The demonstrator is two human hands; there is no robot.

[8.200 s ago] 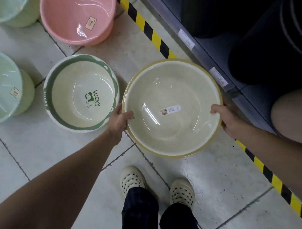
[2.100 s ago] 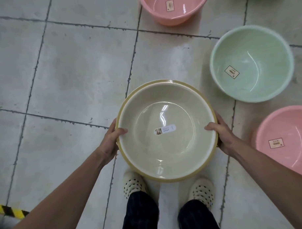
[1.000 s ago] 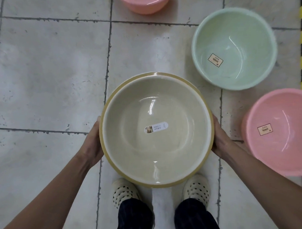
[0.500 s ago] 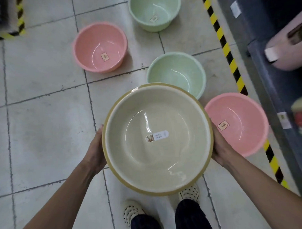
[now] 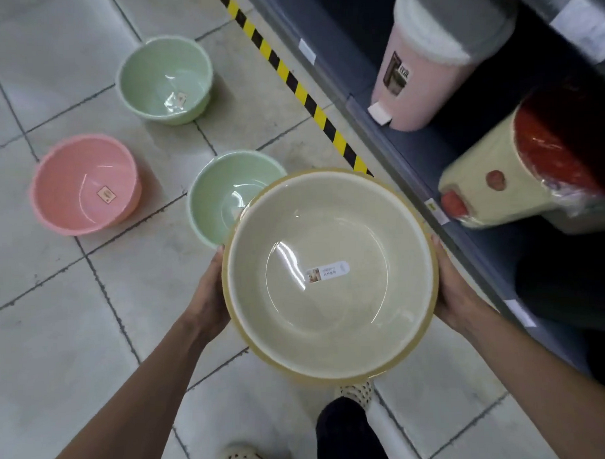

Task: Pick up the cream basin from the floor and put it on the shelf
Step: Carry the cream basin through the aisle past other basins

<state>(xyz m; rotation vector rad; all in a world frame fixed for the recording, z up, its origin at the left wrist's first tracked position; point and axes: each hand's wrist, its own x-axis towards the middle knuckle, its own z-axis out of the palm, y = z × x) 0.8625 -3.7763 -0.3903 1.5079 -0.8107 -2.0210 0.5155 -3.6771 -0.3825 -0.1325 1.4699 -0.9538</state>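
Basins, total four: one cream basin (image 5: 330, 276) at frame centre; two green basins (image 5: 164, 79) (image 5: 221, 194) upper centre-left; one pink basin (image 5: 85, 183) at left. Pedal bins on shelf (image 5: 408, 157), right: two, pink bin (image 5: 422, 70), cream bin (image 5: 491, 188). Hands: two.

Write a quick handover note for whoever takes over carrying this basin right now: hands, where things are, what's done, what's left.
Left hand: gripping the cream basin at its left rim.
Right hand: gripping the right rim.
Basin: lifted off the floor, level, beside the shelf, above the nearer green basin.
Done: pickup.
Left: set it on the shelf, probably clear of the pink bin and cream bin.
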